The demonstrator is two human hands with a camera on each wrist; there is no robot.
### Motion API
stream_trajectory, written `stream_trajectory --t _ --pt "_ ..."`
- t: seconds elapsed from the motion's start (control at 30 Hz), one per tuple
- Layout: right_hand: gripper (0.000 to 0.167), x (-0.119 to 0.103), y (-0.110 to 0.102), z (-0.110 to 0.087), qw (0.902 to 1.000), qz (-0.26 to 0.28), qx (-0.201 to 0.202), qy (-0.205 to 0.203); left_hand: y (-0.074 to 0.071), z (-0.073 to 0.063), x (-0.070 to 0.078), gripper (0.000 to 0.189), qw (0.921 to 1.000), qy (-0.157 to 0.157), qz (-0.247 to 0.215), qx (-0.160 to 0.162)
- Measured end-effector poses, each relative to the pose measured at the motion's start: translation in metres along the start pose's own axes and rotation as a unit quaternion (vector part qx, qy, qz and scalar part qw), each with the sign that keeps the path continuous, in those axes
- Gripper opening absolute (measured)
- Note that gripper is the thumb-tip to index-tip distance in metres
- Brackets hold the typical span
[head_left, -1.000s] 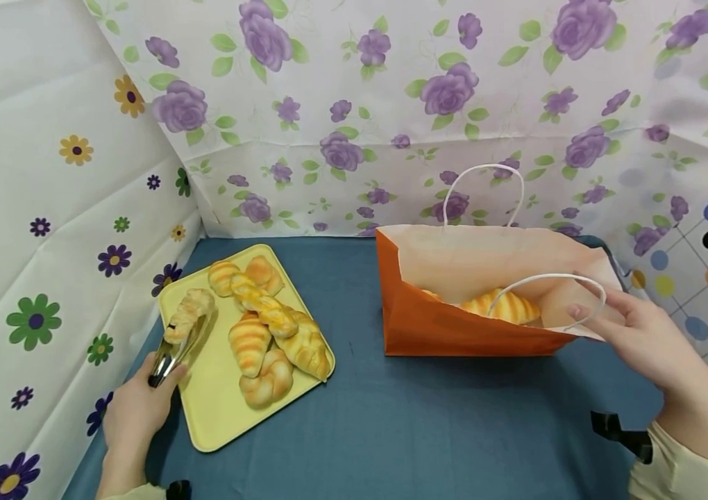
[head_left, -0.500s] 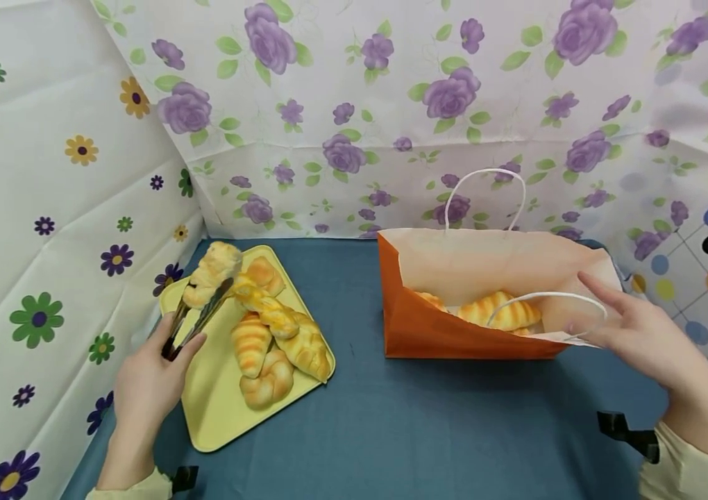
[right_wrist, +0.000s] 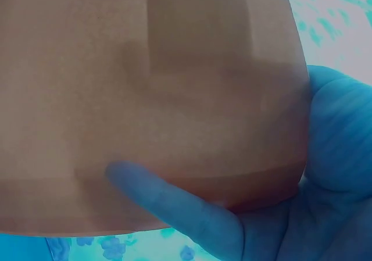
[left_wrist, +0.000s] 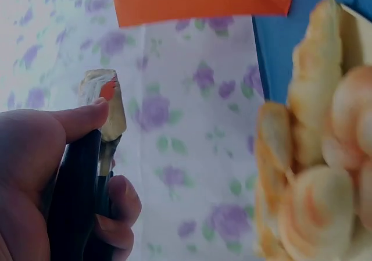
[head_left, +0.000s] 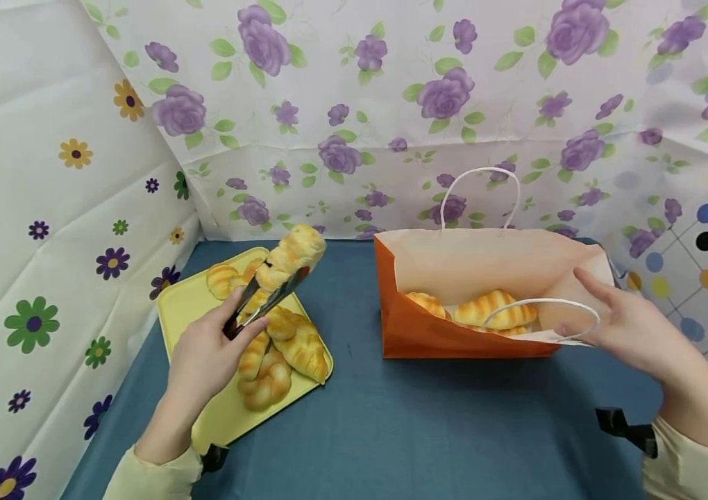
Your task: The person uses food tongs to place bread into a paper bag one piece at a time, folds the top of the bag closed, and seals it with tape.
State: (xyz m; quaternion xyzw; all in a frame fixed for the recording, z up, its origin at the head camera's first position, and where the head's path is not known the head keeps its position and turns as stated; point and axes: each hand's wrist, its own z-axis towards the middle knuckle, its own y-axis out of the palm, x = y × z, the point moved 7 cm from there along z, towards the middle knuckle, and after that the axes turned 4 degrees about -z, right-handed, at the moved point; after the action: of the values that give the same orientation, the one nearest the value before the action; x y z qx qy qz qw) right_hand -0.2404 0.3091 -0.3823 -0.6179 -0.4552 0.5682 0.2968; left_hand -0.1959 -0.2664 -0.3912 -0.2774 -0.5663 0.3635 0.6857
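Observation:
My left hand (head_left: 207,354) squeezes black-handled tongs (head_left: 266,302), whose tips hold a pale, ridged bread roll (head_left: 291,257) over the far right part of the yellow tray (head_left: 223,420). In the left wrist view, thumb and fingers wrap the tongs' handles (left_wrist: 74,197). My right hand (head_left: 641,337) grips the right side of an orange paper bag (head_left: 416,337), its thumb inside the mouth and the index finger raised. Striped bread (head_left: 494,310) lies in the bag. The right wrist view shows a finger (right_wrist: 174,200) laid across the bag's paper (right_wrist: 192,121).
Several breads, among them a knotted bun (head_left: 264,382) and a braided loaf (head_left: 304,351), lie on the tray. The bag has a rear white handle (head_left: 485,170) standing up and a front handle (head_left: 548,301) drooping over its mouth. Flowered cloth (head_left: 341,104) stands behind the blue tabletop (head_left: 354,417).
My left hand has raised the bread roll with the tongs from the tray's left side and moved it right. The bag's front handle has dropped slightly; my right hand stays at the bag.

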Motion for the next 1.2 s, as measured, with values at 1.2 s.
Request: stream_trajectory --t 1.2 --pt "0.116 -0.008 -0.002 0.000 0.9998 0.012 -0.013 -0.013 0.104 0.080 0.266 0.063 0.9066 0.322 0.194 -0.193"
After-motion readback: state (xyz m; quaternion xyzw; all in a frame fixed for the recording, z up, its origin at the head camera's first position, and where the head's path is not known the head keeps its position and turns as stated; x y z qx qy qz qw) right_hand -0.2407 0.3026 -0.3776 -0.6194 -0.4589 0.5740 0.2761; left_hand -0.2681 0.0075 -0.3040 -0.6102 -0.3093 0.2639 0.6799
